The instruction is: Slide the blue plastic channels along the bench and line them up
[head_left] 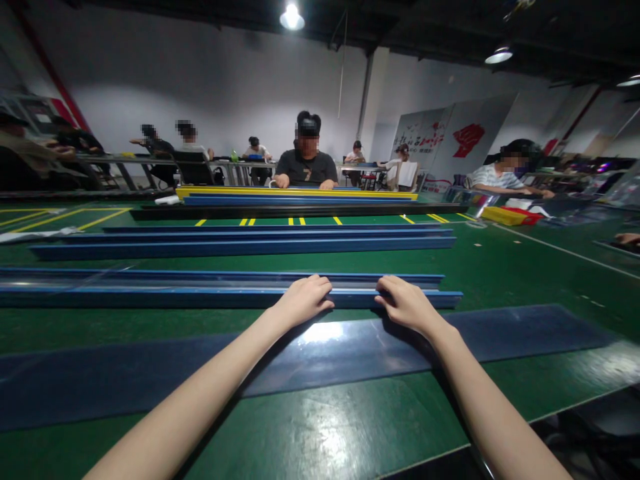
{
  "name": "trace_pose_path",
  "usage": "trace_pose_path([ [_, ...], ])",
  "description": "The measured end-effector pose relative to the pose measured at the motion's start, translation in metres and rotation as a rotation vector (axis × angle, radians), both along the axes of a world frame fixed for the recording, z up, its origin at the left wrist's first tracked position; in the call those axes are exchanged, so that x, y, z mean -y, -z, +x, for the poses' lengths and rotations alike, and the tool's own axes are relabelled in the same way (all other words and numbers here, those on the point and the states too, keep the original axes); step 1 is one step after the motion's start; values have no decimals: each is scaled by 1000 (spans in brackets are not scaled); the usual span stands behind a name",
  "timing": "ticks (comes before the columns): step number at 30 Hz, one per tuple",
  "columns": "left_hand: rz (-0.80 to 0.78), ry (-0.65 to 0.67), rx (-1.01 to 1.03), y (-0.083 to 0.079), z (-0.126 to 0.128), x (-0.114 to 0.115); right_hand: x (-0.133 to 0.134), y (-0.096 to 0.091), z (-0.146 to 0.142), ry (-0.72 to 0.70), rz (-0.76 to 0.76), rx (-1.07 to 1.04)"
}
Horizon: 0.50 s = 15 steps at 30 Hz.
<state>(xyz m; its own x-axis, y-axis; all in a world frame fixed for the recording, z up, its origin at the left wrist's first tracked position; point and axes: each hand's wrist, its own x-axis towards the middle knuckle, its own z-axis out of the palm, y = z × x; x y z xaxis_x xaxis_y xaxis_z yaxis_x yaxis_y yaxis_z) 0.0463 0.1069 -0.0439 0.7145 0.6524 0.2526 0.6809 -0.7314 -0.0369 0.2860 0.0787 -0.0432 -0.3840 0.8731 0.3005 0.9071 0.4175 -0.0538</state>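
Note:
A long blue channel-shaped rail (150,299) lies across the table in front of me, with a shiny strip along its inside. My left hand (307,297) is closed over its near wall, fingers curled inside and thumb on the near side. A short distance to the right, my right hand (401,299) grips the same wall, close to the rail's right end. Under my forearms a clear, bluish plastic strip (350,353) lies flat on the table and reflects the lamp light.
Farther back on the green table (520,267) lie another blue rail (250,248), a black rail (300,211) and a yellow rail (300,193). A person (306,160) sits opposite with both hands at the yellow rail. A yellow-and-red item (510,215) lies at the right.

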Motion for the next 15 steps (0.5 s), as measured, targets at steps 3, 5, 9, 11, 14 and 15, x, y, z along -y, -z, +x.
trace_pose_path([
  [3, -10, -11, 4, -1, 1, 1, 0, 1, 0, 5, -36, -1],
  [5, -18, -16, 8, -1, 1, 1, -1, 1, 0, 8, -56, 12],
  [9, -25, -20, 12, -2, 2, 2, -2, 1, 1, 9, -59, 31],
  [11, -25, -22, 14, -2, 2, 3, -1, 1, 1, 9, -61, 34],
  [14, -25, -23, 13, -1, 2, 3, 0, 0, 0, 17, -69, 40],
  [15, -25, -24, 12, -1, 2, 3, 0, 0, 0, 20, -72, 44],
])
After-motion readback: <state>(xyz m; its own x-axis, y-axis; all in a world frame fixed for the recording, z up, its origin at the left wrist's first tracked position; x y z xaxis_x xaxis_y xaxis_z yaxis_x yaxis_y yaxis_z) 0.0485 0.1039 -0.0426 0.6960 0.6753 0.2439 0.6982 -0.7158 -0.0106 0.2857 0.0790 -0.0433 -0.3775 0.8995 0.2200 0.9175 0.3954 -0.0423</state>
